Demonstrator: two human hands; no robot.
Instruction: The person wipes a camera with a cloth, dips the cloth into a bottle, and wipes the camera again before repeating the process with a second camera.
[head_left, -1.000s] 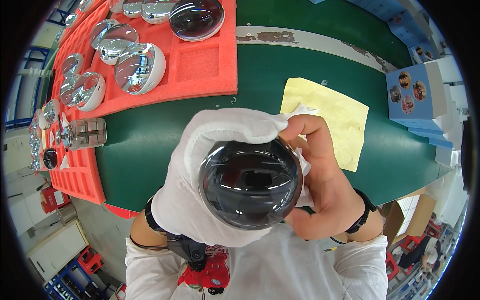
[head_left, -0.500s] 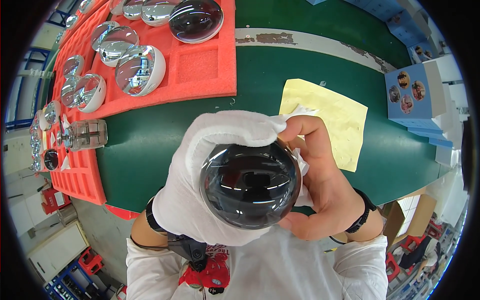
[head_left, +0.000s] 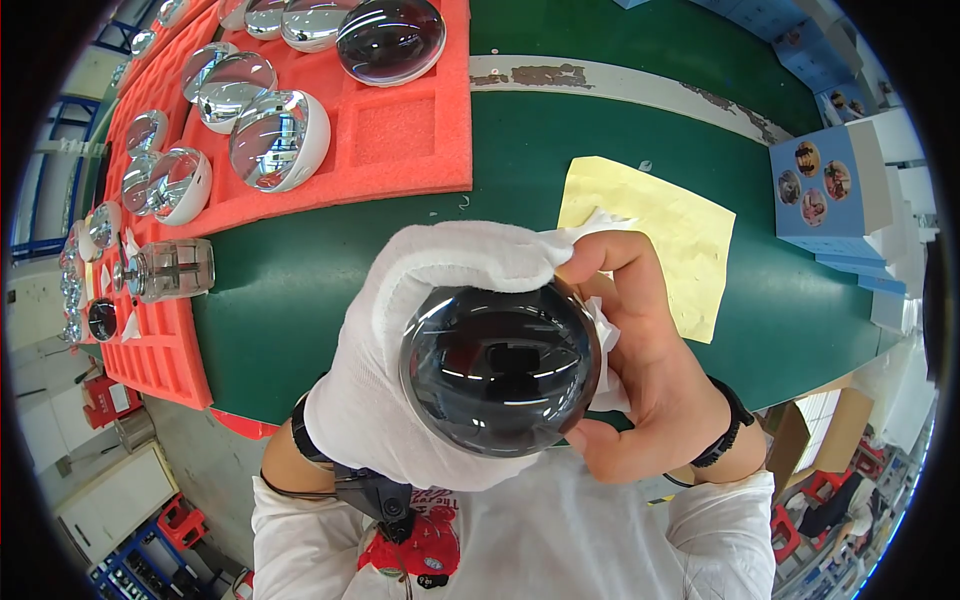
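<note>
Left fingers and right fingers grip the dark dome by its edges; open desk separates it from the red tray.

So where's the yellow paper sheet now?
The sheet lies right of centre in the head view, on the green tabletop, just beyond the bare right hand.

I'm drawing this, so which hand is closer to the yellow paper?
Right. The bare right hand is at the lower left of the yellow paper, partly overlapping it in view; the gloved left hand is farther left, around the dark ball.
</note>
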